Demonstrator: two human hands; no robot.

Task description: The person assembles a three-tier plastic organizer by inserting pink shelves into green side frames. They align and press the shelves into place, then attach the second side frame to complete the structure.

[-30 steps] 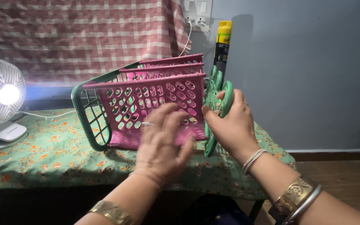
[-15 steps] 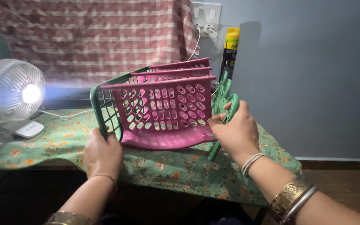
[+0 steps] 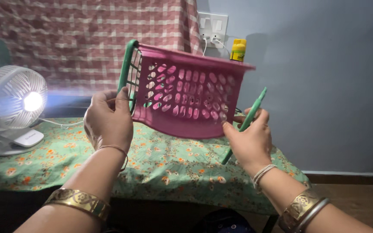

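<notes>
A pink perforated plastic basket shelf [image 3: 186, 92] with green side frames is lifted above the table and tilted. My left hand [image 3: 108, 118] grips its green left side frame [image 3: 126, 71]. My right hand [image 3: 249, 138] holds the pink shelf's lower right corner together with a loose green side panel [image 3: 247, 121], which slants down toward the table. Both wrists wear bangles.
A table with a green floral cloth [image 3: 165, 164] stands below. A small white fan with a lit centre [image 3: 16, 101] sits at its left. A yellow-capped bottle [image 3: 238, 49] and a wall socket with plugs [image 3: 212, 28] are behind. A checked curtain hangs at the back.
The basket has been raised off the table and turned more level. My left hand moved from the table's edge up to the green left frame. The right hand stayed on the right side.
</notes>
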